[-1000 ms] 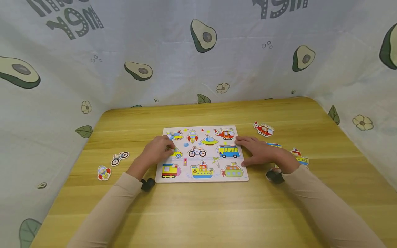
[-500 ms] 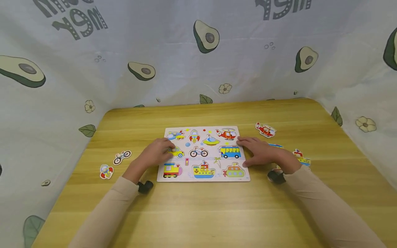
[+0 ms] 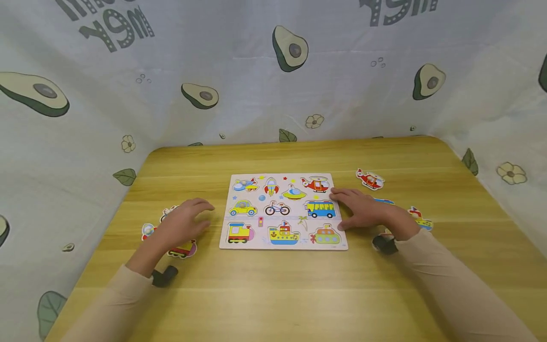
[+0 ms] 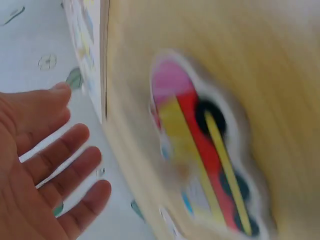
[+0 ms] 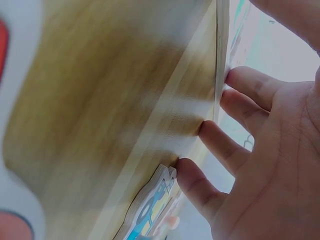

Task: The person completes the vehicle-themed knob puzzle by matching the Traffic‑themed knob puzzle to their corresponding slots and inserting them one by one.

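Note:
A wooden peg puzzle board (image 3: 260, 240) with vehicle pictures lies mid-table. Left of it, my left hand (image 3: 181, 223) hovers with loosely extended fingers and nothing in its grasp. Below it is a train piece (image 3: 184, 250), partly covered in the head view; the left wrist view shows this train piece (image 4: 200, 145) close up, beside the hand's palm. A bicycle piece (image 3: 165, 212) and a rocket piece (image 3: 147, 230) are partly hidden by that arm. My right hand (image 3: 363, 209) touches the board's right edge with spread fingers. A bus piece (image 3: 384, 201) lies behind it.
Farther right are a helicopter piece (image 3: 370, 179) and a ship piece (image 3: 420, 220), the latter partly behind the right forearm. The wooden table (image 3: 282, 294) meets an avocado-print cloth (image 3: 239, 61) at the back and sides.
My left hand has left the car picture and moved left, off the board, uncovering the car and now covering part of the loose pieces. My right hand stays at the board's edge.

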Action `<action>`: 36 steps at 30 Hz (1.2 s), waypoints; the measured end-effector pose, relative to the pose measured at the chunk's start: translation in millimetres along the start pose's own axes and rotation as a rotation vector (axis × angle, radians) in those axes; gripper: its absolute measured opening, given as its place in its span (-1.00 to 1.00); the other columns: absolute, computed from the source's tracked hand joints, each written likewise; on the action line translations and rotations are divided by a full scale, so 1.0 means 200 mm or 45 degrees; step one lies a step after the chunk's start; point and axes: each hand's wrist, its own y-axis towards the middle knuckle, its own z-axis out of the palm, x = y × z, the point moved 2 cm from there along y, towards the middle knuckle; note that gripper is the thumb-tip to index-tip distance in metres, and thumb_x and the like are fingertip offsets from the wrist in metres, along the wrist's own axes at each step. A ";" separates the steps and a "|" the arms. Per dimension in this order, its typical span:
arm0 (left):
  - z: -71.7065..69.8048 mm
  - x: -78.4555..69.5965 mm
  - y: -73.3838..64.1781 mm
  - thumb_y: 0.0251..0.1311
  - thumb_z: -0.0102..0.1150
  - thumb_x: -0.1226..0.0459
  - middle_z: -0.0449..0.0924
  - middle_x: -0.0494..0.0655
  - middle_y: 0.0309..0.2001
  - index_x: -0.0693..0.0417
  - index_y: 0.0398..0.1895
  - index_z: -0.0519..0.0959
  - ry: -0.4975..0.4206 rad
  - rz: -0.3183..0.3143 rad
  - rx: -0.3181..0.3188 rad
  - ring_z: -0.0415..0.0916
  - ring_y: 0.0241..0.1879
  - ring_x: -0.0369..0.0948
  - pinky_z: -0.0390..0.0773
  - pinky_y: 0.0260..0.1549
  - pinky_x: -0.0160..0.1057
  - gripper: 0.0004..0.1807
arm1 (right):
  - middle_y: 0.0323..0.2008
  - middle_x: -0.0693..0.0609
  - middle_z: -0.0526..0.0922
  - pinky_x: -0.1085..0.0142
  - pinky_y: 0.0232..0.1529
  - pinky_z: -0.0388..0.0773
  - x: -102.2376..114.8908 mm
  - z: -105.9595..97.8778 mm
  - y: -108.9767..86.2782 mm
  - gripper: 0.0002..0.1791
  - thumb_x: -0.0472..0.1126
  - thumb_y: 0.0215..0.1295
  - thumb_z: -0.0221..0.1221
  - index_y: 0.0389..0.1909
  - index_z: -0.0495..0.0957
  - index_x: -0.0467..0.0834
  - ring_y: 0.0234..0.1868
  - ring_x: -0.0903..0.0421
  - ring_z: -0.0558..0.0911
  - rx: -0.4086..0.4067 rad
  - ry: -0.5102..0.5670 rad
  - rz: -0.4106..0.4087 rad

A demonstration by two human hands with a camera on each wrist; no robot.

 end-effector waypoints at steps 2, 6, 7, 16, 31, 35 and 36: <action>-0.04 0.06 -0.05 0.19 0.32 0.32 0.63 0.12 0.06 0.18 0.02 0.64 0.012 -0.051 -0.031 0.58 0.09 0.13 0.60 0.04 0.14 -0.68 | 0.52 -0.25 0.12 -0.49 0.28 0.12 0.00 0.00 0.01 0.01 0.15 0.10 0.38 0.47 0.20 -0.25 0.48 -0.38 0.09 0.004 -0.001 0.008; -0.07 0.17 -0.15 0.21 0.29 0.34 0.67 0.15 -0.03 0.20 -0.06 0.67 -0.013 -0.116 -0.057 0.59 0.04 0.17 0.56 0.04 0.19 -0.76 | 0.53 -0.24 0.11 -0.51 0.26 0.11 -0.01 0.01 0.03 0.02 0.17 0.10 0.38 0.47 0.19 -0.23 0.48 -0.39 0.09 0.009 -0.005 0.004; -0.06 0.18 -0.16 0.20 0.28 0.34 0.68 0.15 -0.05 0.20 -0.08 0.67 -0.024 -0.123 -0.054 0.59 0.04 0.18 0.55 0.06 0.20 -0.77 | 0.53 -0.23 0.11 -0.51 0.26 0.11 -0.01 0.01 0.02 0.02 0.17 0.10 0.38 0.48 0.19 -0.23 0.48 -0.39 0.09 0.007 -0.006 0.007; -0.04 0.22 -0.27 0.04 0.34 0.42 0.71 -0.03 -0.16 0.12 -0.20 0.70 -0.043 -0.047 0.020 0.61 -0.03 0.10 0.54 0.05 0.16 -0.78 | 0.51 -0.25 0.15 -0.45 0.31 0.14 0.00 -0.01 0.02 0.00 0.15 0.09 0.38 0.45 0.23 -0.26 0.47 -0.38 0.12 -0.018 -0.014 -0.011; 0.00 0.24 -0.31 0.04 0.43 0.34 0.57 -0.20 -0.20 -0.13 -0.35 0.69 -0.165 0.060 -0.023 0.52 -0.18 -0.14 0.51 -0.16 -0.15 -0.83 | 0.51 -0.26 0.14 -0.44 0.32 0.13 0.00 0.00 0.01 -0.01 0.13 0.09 0.39 0.45 0.23 -0.26 0.47 -0.38 0.11 -0.023 0.012 -0.007; 0.01 0.24 -0.32 0.03 0.44 0.33 0.56 -0.19 -0.18 -0.15 -0.35 0.68 -0.184 0.048 -0.035 0.51 -0.15 -0.12 0.50 -0.13 -0.12 -0.83 | 0.51 -0.25 0.13 -0.45 0.31 0.12 0.01 0.00 0.01 0.00 0.13 0.09 0.39 0.46 0.22 -0.25 0.47 -0.38 0.11 -0.017 0.014 0.003; 0.01 0.23 -0.32 0.04 0.44 0.33 0.56 -0.19 -0.18 -0.15 -0.35 0.68 -0.188 0.046 -0.040 0.51 -0.15 -0.12 0.50 -0.13 -0.13 -0.83 | 0.51 -0.25 0.13 -0.45 0.31 0.12 0.01 0.00 0.01 0.00 0.13 0.09 0.39 0.46 0.22 -0.25 0.47 -0.38 0.11 -0.016 0.013 0.004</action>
